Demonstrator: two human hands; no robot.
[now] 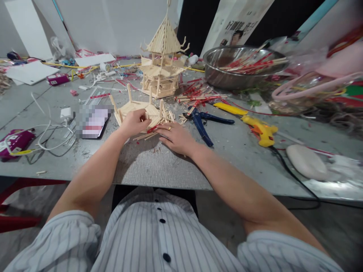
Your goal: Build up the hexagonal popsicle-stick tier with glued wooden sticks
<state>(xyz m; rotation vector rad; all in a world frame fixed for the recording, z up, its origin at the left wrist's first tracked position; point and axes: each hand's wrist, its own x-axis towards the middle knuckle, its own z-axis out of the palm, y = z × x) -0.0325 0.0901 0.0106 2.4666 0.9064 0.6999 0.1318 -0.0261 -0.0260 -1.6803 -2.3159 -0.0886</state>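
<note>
On the table in front of me lies a low many-sided base of pale wooden sticks (137, 106), with short posts rising from its edge. My left hand (134, 124) is at its near side, fingers curled together by a post; what they pinch is hidden. To the right, my right hand (176, 138) lies low with its fingers stretched out over loose sticks and a red paper wrapper (154, 129). Short cut sticks (169, 116) are heaped just beyond it. Behind the base stands a tiered stick pagoda (163, 56) with a pointed roof.
Blue-handled cutters (202, 126), a yellow utility knife (230, 108) and a yellow glue gun (262, 132) with a black cord lie to the right. A phone (95, 121) and white charger (67, 113) are left. Behind sits a steel bowl (218, 77) holding red-wrapped chopsticks.
</note>
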